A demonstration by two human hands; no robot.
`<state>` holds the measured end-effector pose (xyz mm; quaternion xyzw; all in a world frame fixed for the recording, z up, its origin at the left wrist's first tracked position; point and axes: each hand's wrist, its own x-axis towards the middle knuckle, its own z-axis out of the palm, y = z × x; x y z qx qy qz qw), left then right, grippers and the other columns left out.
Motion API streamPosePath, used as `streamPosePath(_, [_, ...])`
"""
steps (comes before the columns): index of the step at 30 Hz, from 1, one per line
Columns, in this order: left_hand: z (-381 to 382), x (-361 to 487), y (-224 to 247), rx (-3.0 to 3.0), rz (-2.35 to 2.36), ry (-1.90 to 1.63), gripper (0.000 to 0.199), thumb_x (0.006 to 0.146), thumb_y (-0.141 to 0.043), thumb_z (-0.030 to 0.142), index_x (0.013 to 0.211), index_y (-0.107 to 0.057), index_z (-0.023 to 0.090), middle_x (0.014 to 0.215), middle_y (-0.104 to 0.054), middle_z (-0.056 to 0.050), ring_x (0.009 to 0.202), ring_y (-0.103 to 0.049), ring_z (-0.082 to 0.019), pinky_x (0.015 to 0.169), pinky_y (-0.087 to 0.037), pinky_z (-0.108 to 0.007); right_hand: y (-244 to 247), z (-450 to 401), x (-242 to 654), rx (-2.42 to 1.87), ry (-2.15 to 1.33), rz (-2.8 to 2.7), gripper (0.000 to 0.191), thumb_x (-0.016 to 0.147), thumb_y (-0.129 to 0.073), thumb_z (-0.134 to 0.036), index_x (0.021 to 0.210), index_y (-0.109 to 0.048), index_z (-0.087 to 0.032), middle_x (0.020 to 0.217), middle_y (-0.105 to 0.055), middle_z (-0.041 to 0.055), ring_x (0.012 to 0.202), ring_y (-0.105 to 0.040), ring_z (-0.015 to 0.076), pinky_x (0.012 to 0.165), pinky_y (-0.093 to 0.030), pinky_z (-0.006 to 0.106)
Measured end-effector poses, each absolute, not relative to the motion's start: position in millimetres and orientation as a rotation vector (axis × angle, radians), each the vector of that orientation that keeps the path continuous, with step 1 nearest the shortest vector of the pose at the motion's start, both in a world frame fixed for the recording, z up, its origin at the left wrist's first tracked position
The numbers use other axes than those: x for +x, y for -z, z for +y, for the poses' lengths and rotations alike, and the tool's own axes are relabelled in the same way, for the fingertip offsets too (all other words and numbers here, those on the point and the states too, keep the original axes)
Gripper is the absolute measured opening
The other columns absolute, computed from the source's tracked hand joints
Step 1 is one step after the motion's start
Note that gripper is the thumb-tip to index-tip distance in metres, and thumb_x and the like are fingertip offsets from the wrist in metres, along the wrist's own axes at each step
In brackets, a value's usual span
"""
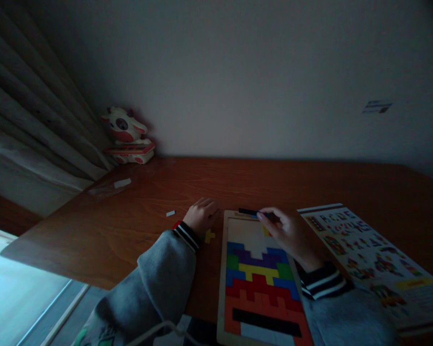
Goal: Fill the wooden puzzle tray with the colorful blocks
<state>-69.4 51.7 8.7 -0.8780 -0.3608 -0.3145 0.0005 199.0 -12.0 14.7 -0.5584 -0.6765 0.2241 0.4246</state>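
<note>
over tray, right fingers pinching black bar

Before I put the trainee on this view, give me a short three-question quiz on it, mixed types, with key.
1. Which hand holds a black piece by the far edge of the wooden board?
2. True or false: the printed sheet lies to the left of the board.
3. Fill in: the bare wood inside the frame is at the board's ____ end.

Key: 1. The right hand. 2. False; it lies to the right. 3. Far.
</note>
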Motion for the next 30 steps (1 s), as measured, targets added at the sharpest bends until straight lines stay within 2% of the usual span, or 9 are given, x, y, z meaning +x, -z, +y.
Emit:
streamPosePath(4, [53.7, -72.0, -6.2, -2.814, -1.051, 1.018, 0.021, 0.098, -0.054, 0.031, 0.103, -0.070, 0.020, 0.102, -0.074, -0.007, 0.093, -0.068, -0.019, 0.085, -0.055, -0.034, -12.0, -11.1, 198.2, -1.429, -0.527, -1.721, 0.030, 0.092, -0.054, -0.049, 0.092, -0.067, -0.022, 0.075, -0.072, 0.0029, 0.063, -0.066, 0.0172, 0.058, -0.050, 0.028])
streamPosePath(10, [36.9, -44.3, -2.8, -2.959, -0.931, 1.001, 0.030, 0.095, -0.059, 0.042, 0.114, -0.067, 0.020, 0.099, -0.074, -0.007, 0.092, -0.069, -0.019, 0.084, -0.056, -0.032, -1.1, -9.7, 190.2, -1.281, -0.539, -1.906, 0.017, 0.093, -0.054, -0.037, 0.091, -0.066, -0.024, 0.089, -0.074, 0.0038, 0.083, -0.069, 0.0192, 0.076, -0.052, 0.031])
streamPosePath(14, [38.0, -42.2, 1.3, -3.000, -0.899, 0.996, 0.021, 0.099, -0.053, 0.029, 0.096, -0.072, 0.020, 0.094, -0.075, -0.004, 0.088, -0.070, -0.016, 0.082, -0.055, -0.028, 2.6, -8.5, 190.1, -1.260, -0.470, -1.972, 0.012, 0.091, -0.056, -0.032, 0.092, -0.065, -0.024, 0.092, -0.072, 0.0039, 0.089, -0.068, 0.0200, 0.081, -0.051, 0.033])
streamPosePath(19, [38.2, -43.2, -2.4, -2.945, -0.849, 0.988, 0.022, 0.098, -0.052, 0.026, 0.097, -0.073, 0.018, 0.097, -0.076, -0.006, 0.087, -0.069, -0.017, 0.082, -0.056, -0.032, 3.0, -5.6, 195.2, -1.280, -0.376, -1.892, 0.016, 0.094, -0.053, -0.036, 0.094, -0.064, -0.024, 0.091, -0.071, 0.0043, 0.085, -0.067, 0.0192, 0.078, -0.052, 0.033])
streamPosePath(25, [32.9, -40.6, -3.1, -3.036, -0.563, 0.803, 0.027, 0.100, -0.050, 0.032, 0.111, -0.070, 0.017, 0.108, -0.075, -0.007, 0.103, -0.069, -0.018, 0.093, -0.055, -0.032, 2.3, -4.1, 197.4, -1.340, -0.303, -1.795, 0.023, 0.096, -0.050, -0.039, 0.100, -0.065, -0.023, 0.095, -0.072, 0.0068, 0.083, -0.067, 0.0195, 0.075, -0.052, 0.033])
streamPosePath(30, [31.6, -44.3, -0.9, -2.985, -0.696, 0.714, 0.028, 0.099, -0.051, 0.036, 0.108, -0.071, 0.019, 0.111, -0.074, -0.006, 0.101, -0.070, -0.019, 0.090, -0.056, -0.033, -2.1, -5.1, 196.8, -1.371, -0.282, -1.742, 0.024, 0.095, -0.050, -0.041, 0.099, -0.066, -0.023, 0.095, -0.072, 0.0075, 0.080, -0.066, 0.0196, 0.073, -0.052, 0.033])
